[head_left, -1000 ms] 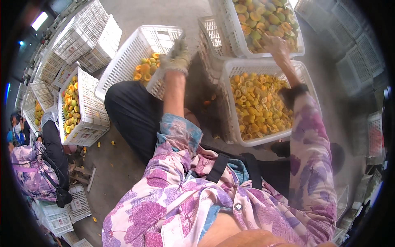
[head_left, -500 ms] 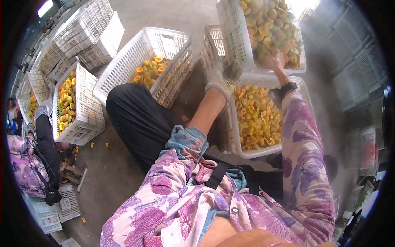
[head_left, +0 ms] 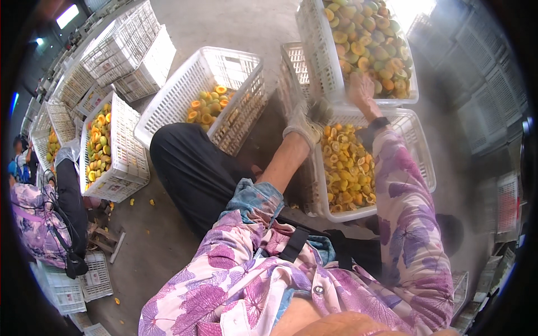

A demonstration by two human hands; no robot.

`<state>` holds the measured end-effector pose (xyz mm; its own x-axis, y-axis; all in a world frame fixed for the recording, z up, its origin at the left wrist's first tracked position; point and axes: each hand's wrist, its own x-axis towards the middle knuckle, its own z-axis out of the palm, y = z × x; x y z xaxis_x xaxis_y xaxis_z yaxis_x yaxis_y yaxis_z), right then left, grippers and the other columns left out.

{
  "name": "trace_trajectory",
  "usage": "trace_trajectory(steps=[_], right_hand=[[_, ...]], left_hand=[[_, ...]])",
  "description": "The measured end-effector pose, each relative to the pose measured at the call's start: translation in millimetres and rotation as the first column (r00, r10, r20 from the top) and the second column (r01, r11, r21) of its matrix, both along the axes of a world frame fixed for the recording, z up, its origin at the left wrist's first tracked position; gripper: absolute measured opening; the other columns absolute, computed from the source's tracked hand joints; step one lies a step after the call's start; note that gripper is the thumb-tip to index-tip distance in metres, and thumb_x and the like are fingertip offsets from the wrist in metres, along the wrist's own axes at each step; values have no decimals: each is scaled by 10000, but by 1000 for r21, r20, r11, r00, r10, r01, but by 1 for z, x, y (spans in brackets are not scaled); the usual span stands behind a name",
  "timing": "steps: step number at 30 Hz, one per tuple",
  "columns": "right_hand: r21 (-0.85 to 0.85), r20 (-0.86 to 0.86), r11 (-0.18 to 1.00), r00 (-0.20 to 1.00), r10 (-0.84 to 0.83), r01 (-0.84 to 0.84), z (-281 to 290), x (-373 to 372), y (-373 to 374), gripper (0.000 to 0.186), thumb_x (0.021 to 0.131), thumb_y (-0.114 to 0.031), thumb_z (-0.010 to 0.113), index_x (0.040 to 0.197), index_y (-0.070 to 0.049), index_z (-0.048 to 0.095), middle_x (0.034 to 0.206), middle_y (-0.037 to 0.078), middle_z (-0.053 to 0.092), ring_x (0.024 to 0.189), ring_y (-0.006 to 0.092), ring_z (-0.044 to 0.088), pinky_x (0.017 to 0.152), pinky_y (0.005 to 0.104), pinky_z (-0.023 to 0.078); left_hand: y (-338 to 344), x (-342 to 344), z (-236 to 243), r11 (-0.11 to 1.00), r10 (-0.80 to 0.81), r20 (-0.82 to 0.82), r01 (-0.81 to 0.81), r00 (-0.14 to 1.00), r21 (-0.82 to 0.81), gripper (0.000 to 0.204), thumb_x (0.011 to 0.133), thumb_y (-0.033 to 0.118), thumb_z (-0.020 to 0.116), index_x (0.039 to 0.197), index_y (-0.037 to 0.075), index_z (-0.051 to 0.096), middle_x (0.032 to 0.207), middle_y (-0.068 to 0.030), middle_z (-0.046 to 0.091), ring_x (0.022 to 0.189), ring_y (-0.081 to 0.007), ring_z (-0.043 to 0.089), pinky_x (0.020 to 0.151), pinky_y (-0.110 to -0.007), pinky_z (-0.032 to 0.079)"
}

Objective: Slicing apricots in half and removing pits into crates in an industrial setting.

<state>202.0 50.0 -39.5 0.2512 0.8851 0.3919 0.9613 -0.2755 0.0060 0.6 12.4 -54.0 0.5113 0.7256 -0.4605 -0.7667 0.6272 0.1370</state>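
My left hand [head_left: 305, 124], in a dirty pale glove, is held beside the left rim of the lower white crate [head_left: 327, 207]. Its dark-stained fingers are curled and blurred; what they hold, if anything, I cannot make out. The lower crate holds yellow, hollowed-looking fruit halves [head_left: 348, 182]. Set at its far end and higher, a tilted white crate [head_left: 320, 53] is full of green and orange halved fruit, apricot-like [head_left: 372, 42]. My bare right hand [head_left: 361, 89] reaches over its near edge, fingers stretched against the fruit.
Left of my gloved hand stands another white crate [head_left: 168, 92] with some fruit halves [head_left: 210, 103]. Farther left are a filled crate [head_left: 126, 162], stacked crates [head_left: 126, 47] and a seated person [head_left: 42, 215]. Fruit scraps [head_left: 152, 202] lie on the concrete floor. Crates line the right side.
My right hand has drawn left and back toward the near-left corner of the upper crate. My left hand stays nearly in place. The whole view has shifted slightly.
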Motion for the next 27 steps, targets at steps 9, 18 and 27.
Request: trace_trajectory(steps=[9, 18, 27], right_hand=[[350, -470, 930, 838, 279, -114, 51, 2, -48, 321, 638, -144, 734, 920, -12, 657, 870, 105, 652, 704, 146, 596, 581, 317, 466], [575, -462, 813, 782, 419, -95, 68, -133, -142, 344, 720, 42, 607, 1061, 15, 579, 965, 137, 586, 840, 281, 590, 716, 328, 469], [487, -372, 870, 884, 284, -75, 35, -151, -140, 301, 774, 28, 498, 1057, -62, 451, 759, 220, 569, 716, 440, 547, 572, 489, 386]], left_hand=[[-5, 1, 10, 981, -45, 10, 42, 999, 189, 292, 935, 337, 436, 1011, 79, 549, 911, -80, 582, 889, -205, 569, 788, -461, 492], [-24, -3, 54, 964, 1, 243, -66, 970, 257, 308, 965, 310, 381, 1068, 53, 515, 968, -93, 565, 886, -213, 568, 796, -364, 497], [-45, -18, 83, 858, 97, 115, -141, 989, 495, 359, 942, 411, 435, 981, 72, 545, 848, -85, 578, 784, -189, 558, 672, -304, 492]])
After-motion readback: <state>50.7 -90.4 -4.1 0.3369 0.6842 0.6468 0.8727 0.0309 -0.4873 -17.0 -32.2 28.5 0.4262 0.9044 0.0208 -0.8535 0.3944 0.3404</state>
